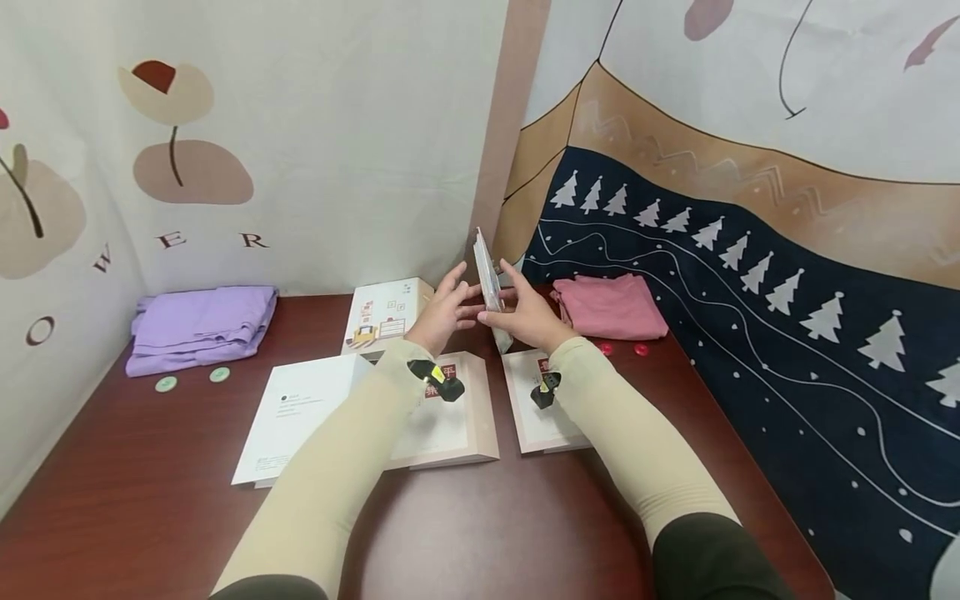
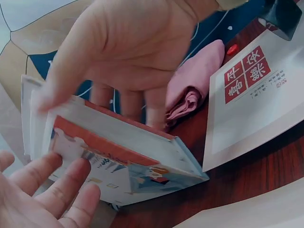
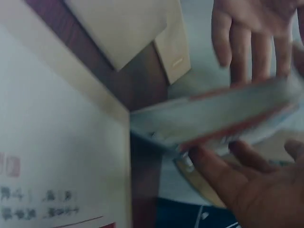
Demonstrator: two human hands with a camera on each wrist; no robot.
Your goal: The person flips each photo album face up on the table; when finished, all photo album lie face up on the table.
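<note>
A thin hardcover book (image 1: 488, 275) with red and blue artwork on its cover stands upright between my two hands at the middle back of the table. My left hand (image 1: 444, 312) is on its left, straight fingertips touching the illustrated cover in the left wrist view. From the right comes my right hand (image 1: 528, 315), its fingers along the other side and its thumb by the near edge. In the left wrist view the book (image 2: 156, 178) has its lower corner close to the tabletop. The right wrist view is blurred, so firm contact there is hard to judge.
White books with red square titles (image 1: 465, 417) (image 1: 528, 417) lie below my forearms. Beside them are a white sheet-like cover (image 1: 300, 408) and an illustrated book (image 1: 384, 312). Folded purple cloth (image 1: 202, 325) with green discs (image 1: 219, 374) lies left; folded pink cloth (image 1: 611, 307) with red discs (image 1: 641, 350) right.
</note>
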